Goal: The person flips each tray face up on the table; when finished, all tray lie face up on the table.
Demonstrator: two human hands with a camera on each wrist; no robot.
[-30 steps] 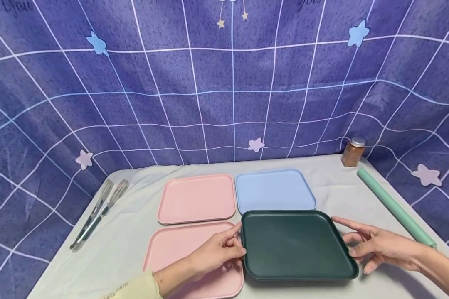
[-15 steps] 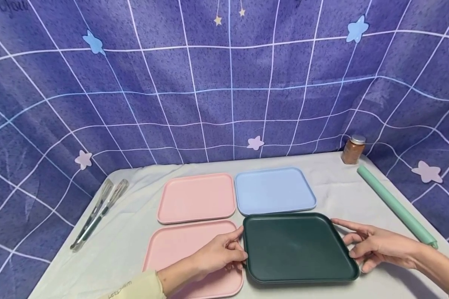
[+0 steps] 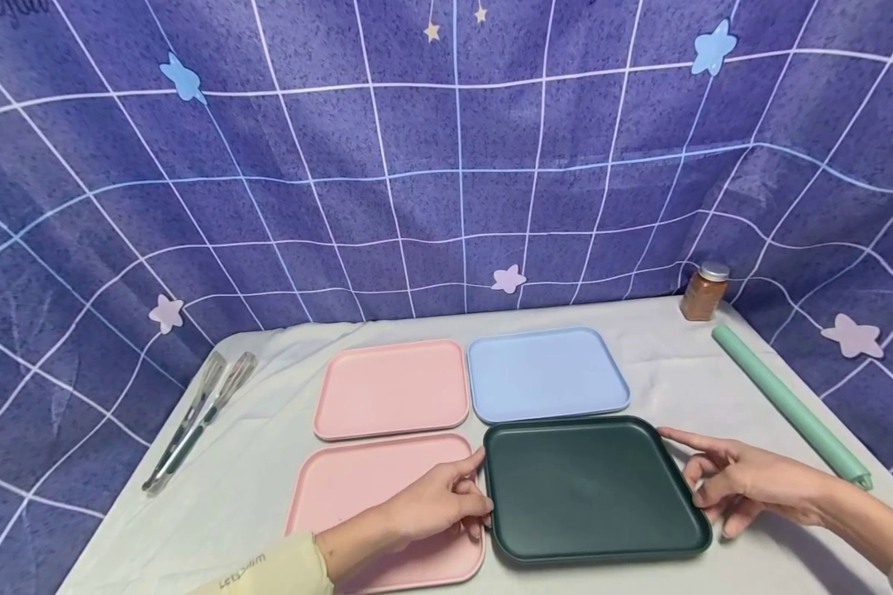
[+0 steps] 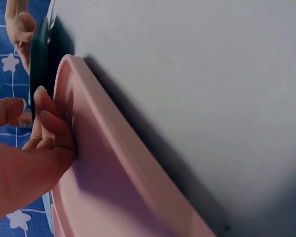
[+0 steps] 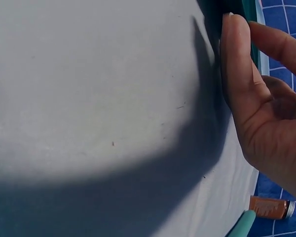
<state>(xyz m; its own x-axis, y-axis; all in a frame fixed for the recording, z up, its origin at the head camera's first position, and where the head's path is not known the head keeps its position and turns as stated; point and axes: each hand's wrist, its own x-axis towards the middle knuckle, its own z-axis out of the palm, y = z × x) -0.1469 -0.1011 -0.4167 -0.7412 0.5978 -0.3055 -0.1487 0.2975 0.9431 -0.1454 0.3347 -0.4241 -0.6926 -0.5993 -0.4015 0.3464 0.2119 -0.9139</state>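
Observation:
A dark green tray point(image 3: 595, 487) sits at the front right of a block of trays, held level between both hands. My left hand point(image 3: 442, 504) grips its left edge, with the wrist over the near pink tray point(image 3: 342, 479). On the opposite side, my right hand point(image 3: 752, 487) holds the right edge, thumb near the rim and fingers lower. In the left wrist view, the dark tray point(image 4: 38, 64) shows edge-on with shadow below; whether it touches the cloth all along is unclear. Behind it lies a light blue tray point(image 3: 546, 373), and a second pink tray point(image 3: 390, 388) lies back left.
Metal tongs point(image 3: 201, 421) with dark handle parts lie at the left. A green roll point(image 3: 789, 405) lies along the right edge, and a jar point(image 3: 704, 292) of brown contents with a silver lid stands at the back right corner. A purple starry curtain point(image 3: 432, 165) hangs behind the table.
The dark green tray has shifted slightly right and nearer to me, away from the blue tray's edge, with both hands staying on it. The head view has tilted a little.

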